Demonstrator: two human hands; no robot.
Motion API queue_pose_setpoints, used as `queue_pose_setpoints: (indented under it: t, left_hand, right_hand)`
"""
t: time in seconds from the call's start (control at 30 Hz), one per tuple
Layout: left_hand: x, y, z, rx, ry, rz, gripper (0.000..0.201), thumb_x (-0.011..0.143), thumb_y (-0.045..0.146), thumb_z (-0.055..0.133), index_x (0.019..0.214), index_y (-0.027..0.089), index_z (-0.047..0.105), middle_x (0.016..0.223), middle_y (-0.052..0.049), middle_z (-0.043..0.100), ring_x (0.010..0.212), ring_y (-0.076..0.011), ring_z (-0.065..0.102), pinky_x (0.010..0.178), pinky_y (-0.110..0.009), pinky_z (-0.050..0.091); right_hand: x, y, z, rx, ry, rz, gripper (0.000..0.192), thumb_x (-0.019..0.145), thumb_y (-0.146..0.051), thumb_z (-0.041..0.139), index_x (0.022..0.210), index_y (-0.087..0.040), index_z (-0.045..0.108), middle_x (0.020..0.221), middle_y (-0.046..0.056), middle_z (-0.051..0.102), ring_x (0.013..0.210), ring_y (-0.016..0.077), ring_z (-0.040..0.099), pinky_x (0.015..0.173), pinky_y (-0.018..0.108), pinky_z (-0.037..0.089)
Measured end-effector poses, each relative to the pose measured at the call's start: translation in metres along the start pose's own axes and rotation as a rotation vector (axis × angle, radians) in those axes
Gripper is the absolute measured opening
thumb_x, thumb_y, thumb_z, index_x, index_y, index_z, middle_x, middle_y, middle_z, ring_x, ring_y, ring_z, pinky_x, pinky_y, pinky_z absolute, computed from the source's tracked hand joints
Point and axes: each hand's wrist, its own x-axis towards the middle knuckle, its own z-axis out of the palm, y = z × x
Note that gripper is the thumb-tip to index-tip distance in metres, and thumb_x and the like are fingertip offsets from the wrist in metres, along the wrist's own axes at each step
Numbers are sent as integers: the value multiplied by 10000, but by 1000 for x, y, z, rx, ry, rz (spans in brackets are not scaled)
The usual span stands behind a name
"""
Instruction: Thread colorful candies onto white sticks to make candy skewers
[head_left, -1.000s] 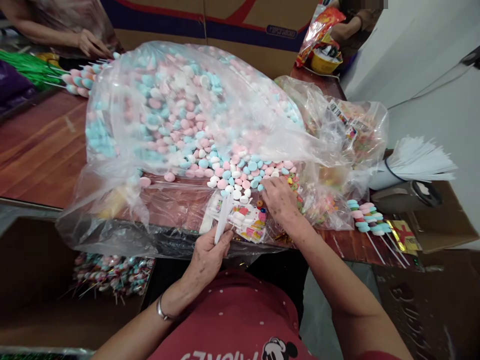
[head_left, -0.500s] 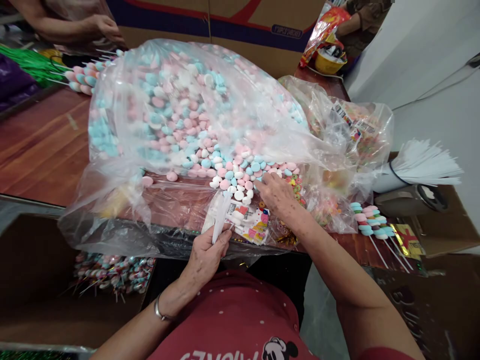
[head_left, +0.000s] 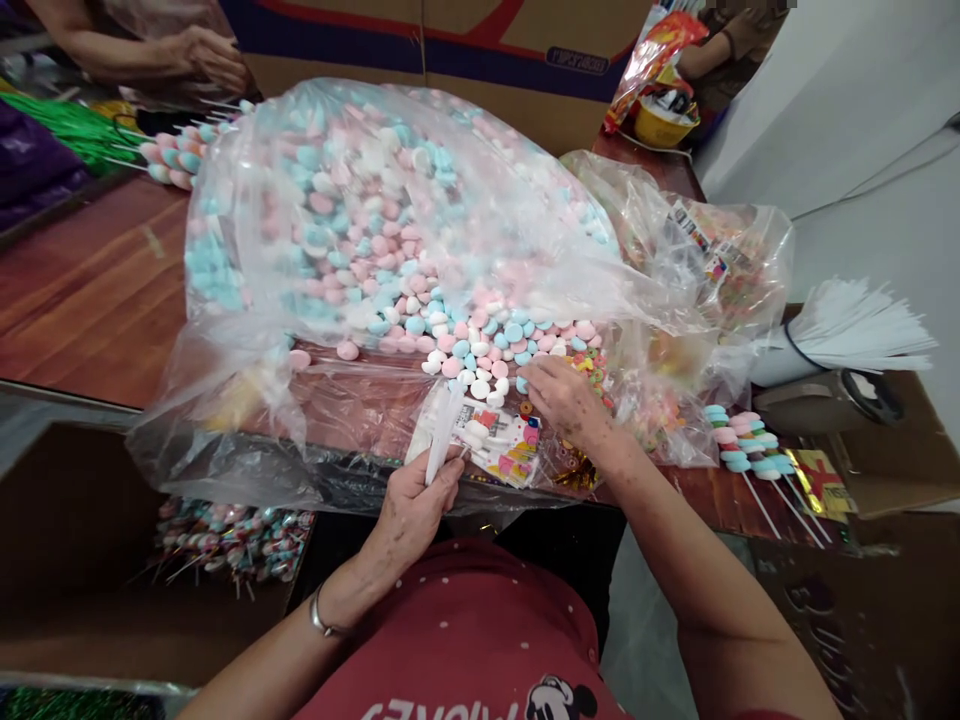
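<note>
My left hand (head_left: pixel 411 505) is closed around a white stick (head_left: pixel 442 432) that points up and away, near the table's front edge. My right hand (head_left: pixel 566 398) reaches into the loose pink, blue and white candies (head_left: pixel 480 345) spilling from a big clear plastic bag (head_left: pixel 390 220), its fingertips pinched among them; what they hold is hidden. Small printed stickers (head_left: pixel 501 445) lie between both hands. Finished candy skewers (head_left: pixel 742 445) rest to the right of my right arm.
A bundle of white sticks (head_left: pixel 847 335) lies at the right edge. A second clear bag (head_left: pixel 712 270) holds coloured ring candies. A box of wrapped skewers (head_left: pixel 232 540) sits below left. Another person's hands (head_left: pixel 202 55) work at the far left, beside more skewers (head_left: pixel 172 155).
My right hand slid slightly among the loose candies. My left hand kept hold of the stick. The other person's hands at the far left shifted right.
</note>
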Motion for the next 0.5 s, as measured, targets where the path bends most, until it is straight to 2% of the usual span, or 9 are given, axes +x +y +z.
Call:
queue_pose_setpoints:
  t: [0.13,0.33,0.4,0.5]
  left_hand:
    - [1,-2,-1,-15,-9,3,353,742,457,678,850,123,645,461,83,395,417,-61,300,410,-216,208]
    - [1,-5,-2,4,-17,17,322,763,431,665,858,123,654,470,78,388,425,-65,299,412,-215,209]
    - [1,-9,-4,41,-30,43,300,791,414,641,867,126,667,488,70,397,441,-70,312,418,-215,218]
    - [2,-14,-8,94,-60,78,286,845,401,594,911,137,681,518,62,403,470,-78,327,437,-213,243]
  right_hand:
    - [-2,1,8,-125,-30,-59,208,898,-64,455,899,-147,646,921,98,656,878,218,529,814,314,402]
    - [-2,5,7,-196,-106,-143,236,895,-31,429,950,-131,636,863,89,661,850,219,521,796,320,406]
    - [-1,5,8,-136,-91,-77,220,880,-44,442,921,-136,637,831,92,662,843,223,534,776,324,416]
    - [-1,3,10,155,84,183,147,815,-110,529,922,-149,623,805,74,658,809,213,568,723,316,435]
